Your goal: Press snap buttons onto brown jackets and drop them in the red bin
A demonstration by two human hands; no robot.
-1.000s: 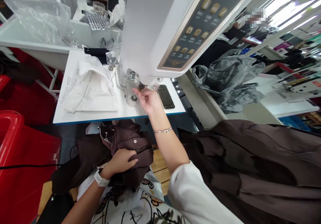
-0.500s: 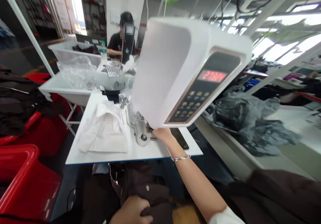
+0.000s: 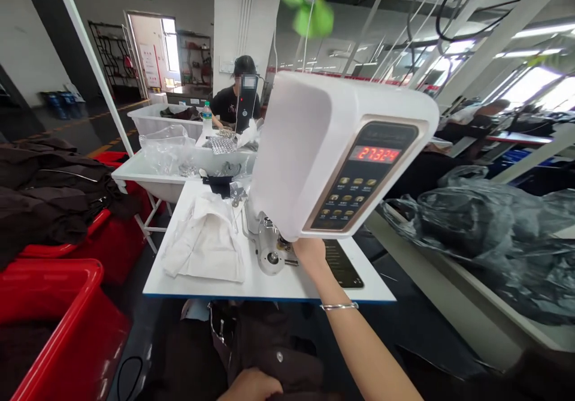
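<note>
A white machine (image 3: 296, 155) with a slanted control panel (image 3: 359, 176) and red lit digits stands on the white table (image 3: 188, 287). My right hand (image 3: 311, 256) reaches under its head, close to the metal working parts (image 3: 271, 251); its fingers are hidden there. A bracelet (image 3: 339, 306) circles that wrist. At the bottom edge, my left hand (image 3: 254, 384) is closed on a dark brown garment (image 3: 281, 359) with a small shiny button-like spot, draped below the table's front edge. A dark phone-like slab (image 3: 344, 264) lies to the right of my right hand.
White cloth (image 3: 209, 242) in clear plastic lies on the table's left. Red bins (image 3: 90, 305) and piled brown garments (image 3: 40, 191) stand at left. Behind are a white tub (image 3: 153, 170) and a seated person (image 3: 233, 98). Grey plastic bags (image 3: 471, 221) fill the right side.
The view has tilted up and turned left, so the machine and table sit lower and farther right. My right hand stays under the machine head and my left on the garment.
</note>
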